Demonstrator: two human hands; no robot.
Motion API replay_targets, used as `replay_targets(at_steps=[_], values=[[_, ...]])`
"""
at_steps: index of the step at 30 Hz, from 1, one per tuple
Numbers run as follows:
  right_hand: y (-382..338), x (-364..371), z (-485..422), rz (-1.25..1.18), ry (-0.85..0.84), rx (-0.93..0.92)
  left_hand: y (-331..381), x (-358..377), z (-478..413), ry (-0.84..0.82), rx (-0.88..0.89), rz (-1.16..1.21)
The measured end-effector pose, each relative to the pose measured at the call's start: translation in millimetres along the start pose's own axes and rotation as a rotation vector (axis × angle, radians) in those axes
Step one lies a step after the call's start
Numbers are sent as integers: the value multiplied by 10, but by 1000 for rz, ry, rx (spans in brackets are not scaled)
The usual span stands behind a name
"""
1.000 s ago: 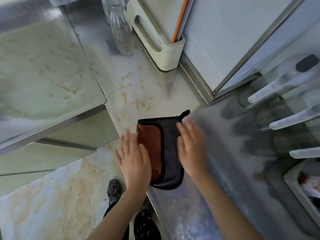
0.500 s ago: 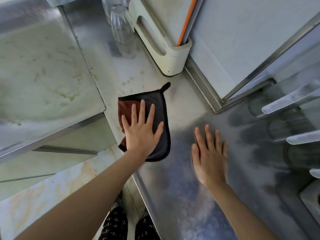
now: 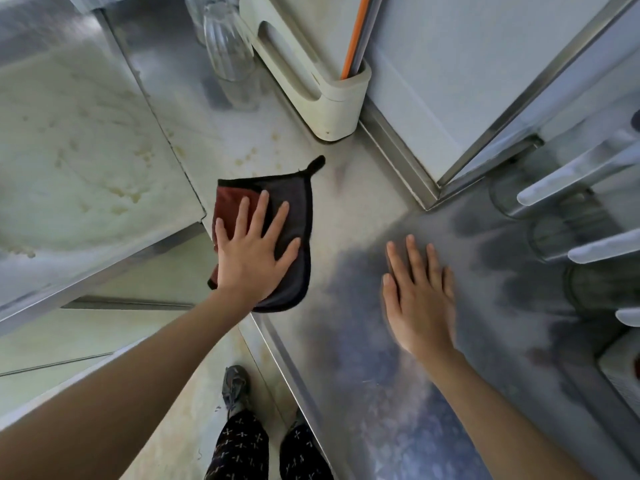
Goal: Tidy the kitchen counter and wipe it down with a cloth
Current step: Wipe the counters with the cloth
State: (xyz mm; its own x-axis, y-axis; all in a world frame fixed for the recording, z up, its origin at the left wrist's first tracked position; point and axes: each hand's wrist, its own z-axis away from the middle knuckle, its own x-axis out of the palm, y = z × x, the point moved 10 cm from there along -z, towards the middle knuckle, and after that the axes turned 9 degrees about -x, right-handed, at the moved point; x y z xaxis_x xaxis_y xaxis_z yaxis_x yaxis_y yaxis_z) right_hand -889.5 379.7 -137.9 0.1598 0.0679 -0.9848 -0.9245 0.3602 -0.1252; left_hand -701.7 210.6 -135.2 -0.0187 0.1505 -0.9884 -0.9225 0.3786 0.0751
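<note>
Right hand point(image 3: 420, 296), fingers straight, lies flat on the steel counter point(image 3: 356, 393), probably as a brace for the reach. Left hand point(image 3: 254, 251), fingers spread, presses the folded grey-and-rust cloth point(image 3: 298, 202) under its palm, spreading pressure for a wiping stroke. Just beyond its fingertips lie yellowish stains point(image 3: 247, 157), not yet wiped. Farther off, a cream utensil holder point(image 3: 325, 95) and a ribbed glass point(image 3: 227, 43) stand by the wall.

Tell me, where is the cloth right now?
In the head view, the cloth lies flat on the steel counter, left of centre, pressed under the left hand, with the cream holder behind it.
</note>
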Motion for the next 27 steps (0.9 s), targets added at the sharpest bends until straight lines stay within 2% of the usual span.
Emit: replay_targets(at_steps=[3, 7, 10, 13, 17, 19, 23, 25, 27], values=[[-1, 28, 2, 4, -31, -8, 110, 29, 232, 8, 0, 1], [-2, 4, 13, 3, -64, 39, 222, 110, 619, -33, 89, -35], [-226, -166, -119, -6, -3, 97, -51, -1, 250, -35, -29, 11], [-620, -228, -517, -41, 42, 24, -370, -59, -380, -88, -155, 36], [-731, -41, -868, -45, -17, 53, -401, -139, -780, -37, -251, 66], [-727, -20, -878, -13, -14, 61, -248, -162, -738, 15, -128, 41], [-719, -46, -878, 5, -37, 85, 157, -116, -554, -24, 403, -32], [-717, -53, -883, 9, -59, 101, 169, -155, -781, -55, 492, -24], [-729, -50, -873, 15, -76, 109, 76, -202, -1161, -67, 428, 1]])
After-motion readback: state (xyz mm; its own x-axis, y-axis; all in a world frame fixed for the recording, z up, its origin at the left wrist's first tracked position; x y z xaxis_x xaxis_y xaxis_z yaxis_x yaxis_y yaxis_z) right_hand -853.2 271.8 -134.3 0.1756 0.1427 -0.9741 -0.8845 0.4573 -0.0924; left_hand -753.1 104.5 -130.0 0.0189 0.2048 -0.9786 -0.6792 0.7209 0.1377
